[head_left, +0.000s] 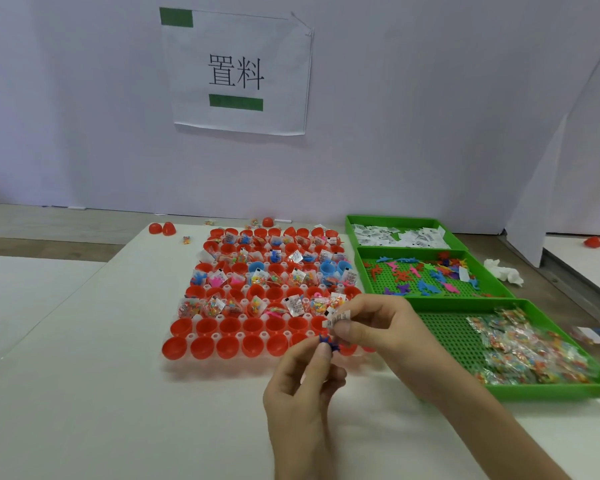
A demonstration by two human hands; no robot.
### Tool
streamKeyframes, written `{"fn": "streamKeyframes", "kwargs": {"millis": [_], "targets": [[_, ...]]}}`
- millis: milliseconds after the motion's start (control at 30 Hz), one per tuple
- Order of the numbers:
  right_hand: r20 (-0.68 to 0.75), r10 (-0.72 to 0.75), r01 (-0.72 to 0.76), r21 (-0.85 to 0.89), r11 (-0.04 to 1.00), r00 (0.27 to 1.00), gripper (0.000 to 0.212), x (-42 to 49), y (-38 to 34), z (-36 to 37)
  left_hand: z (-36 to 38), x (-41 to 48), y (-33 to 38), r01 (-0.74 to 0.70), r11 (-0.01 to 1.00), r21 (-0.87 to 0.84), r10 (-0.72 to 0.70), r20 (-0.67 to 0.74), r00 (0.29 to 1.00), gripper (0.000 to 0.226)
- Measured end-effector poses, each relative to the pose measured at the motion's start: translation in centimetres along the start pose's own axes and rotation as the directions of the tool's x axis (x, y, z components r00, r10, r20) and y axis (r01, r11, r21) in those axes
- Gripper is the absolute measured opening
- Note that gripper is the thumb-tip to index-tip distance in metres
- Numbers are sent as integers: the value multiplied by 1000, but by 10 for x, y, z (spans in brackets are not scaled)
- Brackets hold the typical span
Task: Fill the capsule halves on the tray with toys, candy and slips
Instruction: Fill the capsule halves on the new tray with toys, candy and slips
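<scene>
Matte tabletop [84, 393]; spiky blue toy [325, 342] in left hand [302, 386] (paper slip [338, 318] in right hand [378, 327])

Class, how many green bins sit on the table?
3, lined up right of the capsule tray: far bin holds slips, middle bin holds toys, near bin holds candy. None seem hidden.

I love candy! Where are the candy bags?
In the head view, the candy bags lie in the nearest green tray on the right, beside the right hand, in front of the toy tray.
</scene>
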State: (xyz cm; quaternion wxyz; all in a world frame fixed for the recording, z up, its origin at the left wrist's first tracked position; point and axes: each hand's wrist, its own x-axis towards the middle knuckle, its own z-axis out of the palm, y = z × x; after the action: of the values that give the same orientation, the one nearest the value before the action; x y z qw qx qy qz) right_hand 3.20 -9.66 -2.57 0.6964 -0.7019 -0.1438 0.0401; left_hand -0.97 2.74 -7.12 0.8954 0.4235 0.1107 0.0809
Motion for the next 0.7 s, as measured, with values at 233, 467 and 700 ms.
{"fn": "streamKeyframes", "kwargs": {"millis": [233, 467, 700], "targets": [[-87, 62, -50, 131, 990, 994, 20, 6, 3, -13, 6, -1, 5, 118, 984, -136, -118, 12, 993, 15], [-343, -81, 33, -143, 989, 936, 15, 9, 5, -38, 7, -3, 8, 171, 974, -150, -163, 64, 984, 12], [-563, -218, -293, -676, 676, 797, 38, 12, 17, -104, 4, -2, 6, 191, 971, -144, -182, 74, 980, 14]]}}
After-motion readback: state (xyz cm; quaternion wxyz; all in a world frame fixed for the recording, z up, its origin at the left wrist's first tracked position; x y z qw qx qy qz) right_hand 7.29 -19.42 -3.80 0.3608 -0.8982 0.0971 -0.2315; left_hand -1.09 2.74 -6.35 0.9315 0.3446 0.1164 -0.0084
